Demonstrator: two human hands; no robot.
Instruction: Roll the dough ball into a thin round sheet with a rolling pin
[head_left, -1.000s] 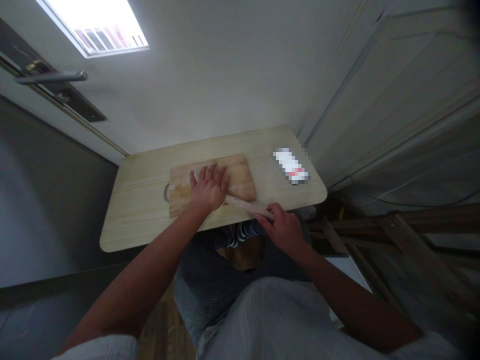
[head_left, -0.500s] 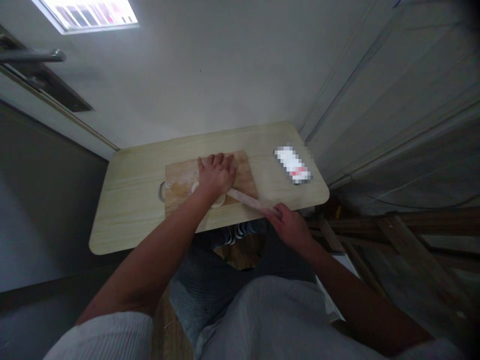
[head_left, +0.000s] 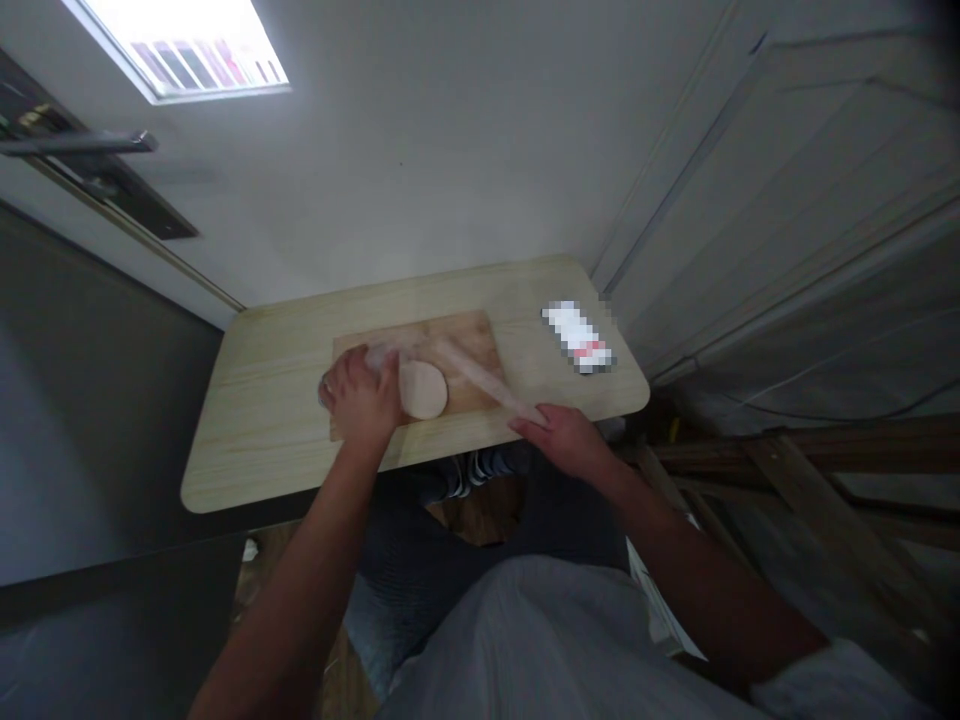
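Observation:
A round, flat piece of dough (head_left: 424,390) lies on a wooden cutting board (head_left: 469,330) dusted with flour. My right hand (head_left: 566,435) is closed around the near end of a pale wooden rolling pin (head_left: 484,382). The pin slants up and left, its far end over the board just right of the dough. On the board's left part rests my left hand (head_left: 364,395), palm down, fingers apart and thumb beside the dough's left edge. What lies under that palm is hidden.
The board sits on a light wood-grain table (head_left: 255,400). A phone (head_left: 577,337), blurred out, lies at the table's right. Behind stands a white door with a metal handle (head_left: 82,143) and a bright window (head_left: 202,45). Wooden beams (head_left: 787,470) are at lower right.
My left hand has left the rolling pin and moved left and nearer to me, uncovering the dough. The pin's far end has swung away from me, still in my right hand.

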